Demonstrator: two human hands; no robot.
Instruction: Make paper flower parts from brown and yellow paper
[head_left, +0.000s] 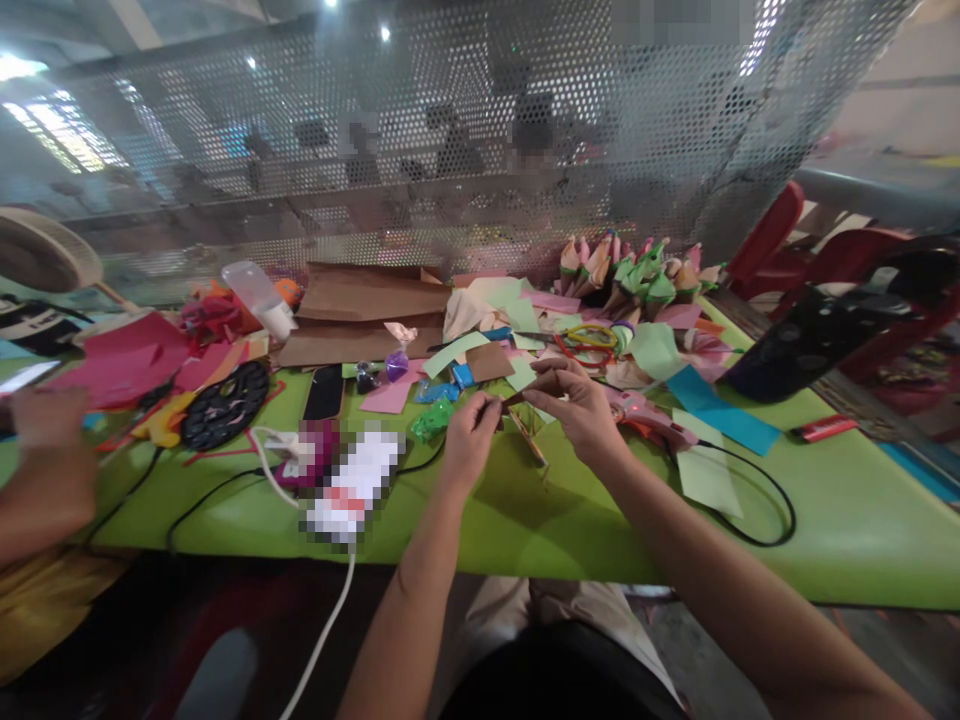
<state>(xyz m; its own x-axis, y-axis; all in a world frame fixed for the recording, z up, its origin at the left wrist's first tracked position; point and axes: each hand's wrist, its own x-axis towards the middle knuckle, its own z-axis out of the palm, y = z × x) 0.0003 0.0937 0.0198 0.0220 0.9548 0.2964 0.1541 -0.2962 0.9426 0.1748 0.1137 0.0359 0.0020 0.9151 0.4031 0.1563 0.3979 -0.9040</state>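
Small brown piece of thin, paper-like material (pixel 516 399): held up between the two hands, above the near half of the bright green tabletop (pixel 555 540). Left hand (pixel 472 430): thumb and fingers pinched on its left end. Right hand (pixel 574 405): fingertips pinched on its other end, wrist angled inward. Just below hangs or lies a narrow yellowish-brown strip (pixel 531 442) (cannot tell whether it is joined to the piece).

Near left hand: crumpled translucent green plastic wrap (pixel 433 420), with a crumpled bright blue wrapper (pixel 437 391) just behind it. Beside right hand: pink glue-gun-shaped tool (pixel 651 414), its black cable (pixel 784 500) looping to the right. Behind the hands: brown paper square (pixel 490 362), among loose pale green and pink sheets.

Further right: blue paper strip (pixel 721 410); red lighter-shaped object (pixel 825 428). Left: black phone (pixel 324 393), flat; black openwork disc (pixel 225 405). Back right: cluster of paper cones with green and pink tops (pixel 637 275). Far left: another person's hand (pixel 49 430), blurred.
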